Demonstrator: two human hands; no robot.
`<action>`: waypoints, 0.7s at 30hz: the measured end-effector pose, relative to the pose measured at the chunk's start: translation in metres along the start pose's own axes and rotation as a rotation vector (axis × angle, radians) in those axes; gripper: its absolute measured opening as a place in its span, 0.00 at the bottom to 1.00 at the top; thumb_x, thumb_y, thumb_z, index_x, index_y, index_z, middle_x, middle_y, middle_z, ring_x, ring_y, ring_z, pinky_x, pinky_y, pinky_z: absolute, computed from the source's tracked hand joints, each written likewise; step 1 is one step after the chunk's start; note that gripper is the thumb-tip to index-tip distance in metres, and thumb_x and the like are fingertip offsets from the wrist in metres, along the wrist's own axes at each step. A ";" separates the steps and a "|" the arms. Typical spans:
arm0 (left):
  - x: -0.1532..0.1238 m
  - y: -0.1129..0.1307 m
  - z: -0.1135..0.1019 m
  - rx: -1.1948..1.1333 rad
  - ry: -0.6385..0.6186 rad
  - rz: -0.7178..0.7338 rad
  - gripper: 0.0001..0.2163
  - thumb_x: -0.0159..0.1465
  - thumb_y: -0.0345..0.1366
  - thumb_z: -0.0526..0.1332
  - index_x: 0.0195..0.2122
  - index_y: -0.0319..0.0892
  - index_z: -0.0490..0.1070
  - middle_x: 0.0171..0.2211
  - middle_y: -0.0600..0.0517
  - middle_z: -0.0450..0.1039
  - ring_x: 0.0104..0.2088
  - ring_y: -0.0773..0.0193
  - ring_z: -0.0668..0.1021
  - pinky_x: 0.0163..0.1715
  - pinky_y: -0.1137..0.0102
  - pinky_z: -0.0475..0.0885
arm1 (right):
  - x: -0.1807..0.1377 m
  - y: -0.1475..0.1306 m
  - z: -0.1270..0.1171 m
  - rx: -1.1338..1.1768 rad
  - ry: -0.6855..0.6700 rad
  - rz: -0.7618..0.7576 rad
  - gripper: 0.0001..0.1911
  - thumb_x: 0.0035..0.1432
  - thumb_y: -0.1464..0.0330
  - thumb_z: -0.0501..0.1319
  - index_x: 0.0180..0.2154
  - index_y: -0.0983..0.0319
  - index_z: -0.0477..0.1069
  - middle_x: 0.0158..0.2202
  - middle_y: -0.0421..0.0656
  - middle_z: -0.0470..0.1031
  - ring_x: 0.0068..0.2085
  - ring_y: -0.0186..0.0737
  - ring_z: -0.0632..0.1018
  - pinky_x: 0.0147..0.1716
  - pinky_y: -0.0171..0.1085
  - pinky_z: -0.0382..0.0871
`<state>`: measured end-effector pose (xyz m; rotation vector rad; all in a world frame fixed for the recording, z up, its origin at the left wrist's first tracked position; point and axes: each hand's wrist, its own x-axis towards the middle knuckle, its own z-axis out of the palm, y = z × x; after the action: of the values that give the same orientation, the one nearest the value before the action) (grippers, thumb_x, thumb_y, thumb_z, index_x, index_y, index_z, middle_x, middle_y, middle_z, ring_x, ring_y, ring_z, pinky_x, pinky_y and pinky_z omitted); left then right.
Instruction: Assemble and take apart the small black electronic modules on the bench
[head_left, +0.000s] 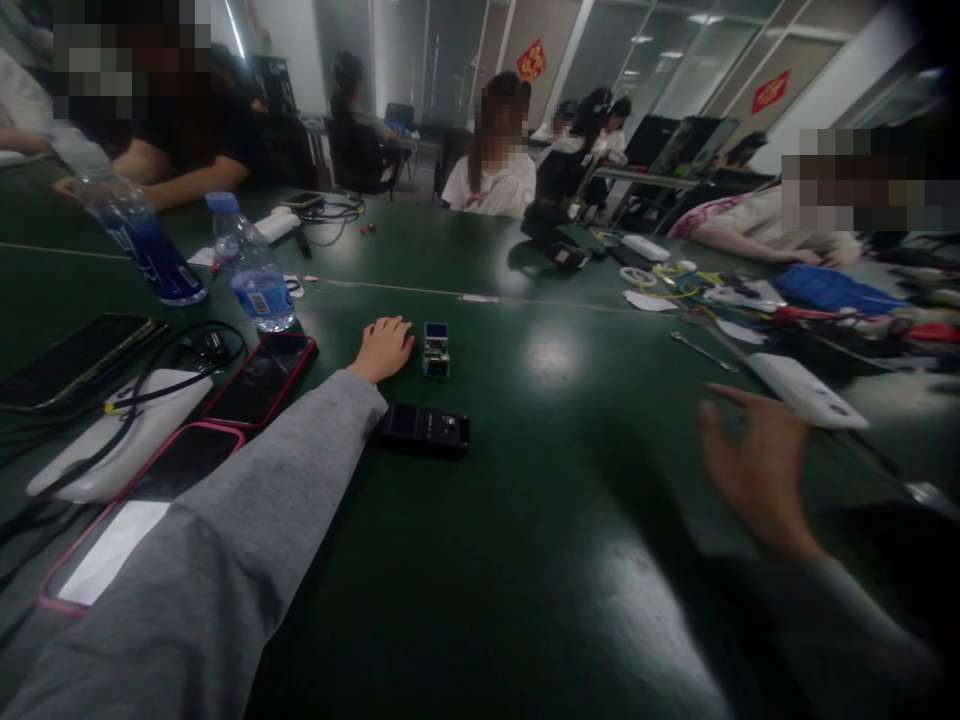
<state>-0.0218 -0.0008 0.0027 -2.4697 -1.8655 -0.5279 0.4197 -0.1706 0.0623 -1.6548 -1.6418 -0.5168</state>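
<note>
1. Well, from my remote seat I look over a dark green table point(525, 560), its glossy top catching pale reflections and crossed by a light seam point(390, 289) running roughly along the far edge.
2. Beyond that edge I see glass partitions point(390, 50), a red decoration point(534, 60) and a seated person in a white top point(510, 185).
3. Toward the table's left side stand a clear bottle with a blue cap point(259, 275) and, nearer the bottom left, a red-rimmed phone point(262, 380); tangled cables point(720, 290) and a wrench point(703, 352) lie toward the far right corner.
4. The small circuit board point(436, 350) sits on my side of the seam, its long axis running between the near side and the far edge, its little screen at the far end.
5. Nearer me, the black handheld device point(427, 430) lies crosswise, almost parallel to the far edge, screen end left, button end right.
6. My left hand point(384, 350) is palm down just beside the board; its underside is hidden, so I cannot tell whether it grips anything.
7. My right hand point(757, 470), blurred, has thumb and fingers spread with nothing between them, near a white box point(810, 390).
</note>
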 end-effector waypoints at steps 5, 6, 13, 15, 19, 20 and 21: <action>0.000 0.001 0.000 0.016 0.007 0.000 0.20 0.72 0.41 0.47 0.61 0.41 0.66 0.65 0.42 0.63 0.64 0.50 0.64 0.61 0.52 0.60 | -0.001 -0.131 0.103 0.405 -0.417 -0.323 0.27 0.70 0.51 0.50 0.65 0.54 0.58 0.62 0.52 0.61 0.61 0.57 0.65 0.57 0.60 0.64; 0.000 0.001 0.000 0.022 0.012 0.001 0.20 0.72 0.41 0.47 0.61 0.41 0.66 0.65 0.42 0.63 0.64 0.50 0.64 0.61 0.53 0.60 | -0.001 -0.155 0.119 0.437 -0.471 -0.346 0.30 0.69 0.50 0.52 0.67 0.51 0.54 0.66 0.51 0.55 0.64 0.57 0.62 0.58 0.60 0.64; 0.000 0.002 0.002 0.055 0.034 0.004 0.20 0.72 0.40 0.48 0.60 0.41 0.66 0.64 0.44 0.64 0.63 0.51 0.65 0.61 0.54 0.61 | 0.008 -0.199 0.154 0.539 -0.531 -0.496 0.26 0.64 0.50 0.60 0.59 0.51 0.63 0.65 0.49 0.51 0.64 0.59 0.61 0.58 0.60 0.66; 0.000 0.002 0.003 0.054 0.039 0.003 0.19 0.72 0.40 0.48 0.60 0.42 0.66 0.64 0.44 0.65 0.63 0.51 0.65 0.60 0.54 0.61 | 0.008 -0.194 0.152 0.558 -0.482 -0.425 0.23 0.63 0.53 0.63 0.53 0.56 0.65 0.59 0.52 0.58 0.60 0.58 0.66 0.56 0.58 0.69; 0.001 0.001 0.004 0.052 0.045 0.008 0.20 0.72 0.41 0.48 0.60 0.41 0.67 0.64 0.44 0.64 0.63 0.51 0.65 0.60 0.54 0.62 | 0.006 -0.191 0.150 0.590 -0.359 -0.317 0.25 0.61 0.59 0.65 0.55 0.61 0.61 0.56 0.55 0.60 0.58 0.57 0.68 0.56 0.56 0.69; 0.001 0.001 0.004 0.052 0.043 0.006 0.20 0.72 0.41 0.48 0.60 0.41 0.67 0.64 0.44 0.64 0.63 0.51 0.65 0.60 0.54 0.62 | 0.006 -0.191 0.151 0.599 -0.367 -0.310 0.27 0.61 0.60 0.64 0.57 0.61 0.59 0.56 0.55 0.61 0.57 0.57 0.69 0.55 0.56 0.70; 0.001 0.000 0.004 0.053 0.040 0.006 0.20 0.72 0.41 0.48 0.60 0.41 0.66 0.64 0.44 0.64 0.63 0.51 0.65 0.60 0.54 0.62 | 0.006 -0.190 0.152 0.605 -0.391 -0.303 0.29 0.61 0.61 0.64 0.59 0.61 0.57 0.57 0.55 0.62 0.57 0.56 0.70 0.54 0.56 0.70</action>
<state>-0.0201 0.0008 -0.0008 -2.4125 -1.8331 -0.5168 0.2031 -0.0726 0.0095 -1.1017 -2.0849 0.1808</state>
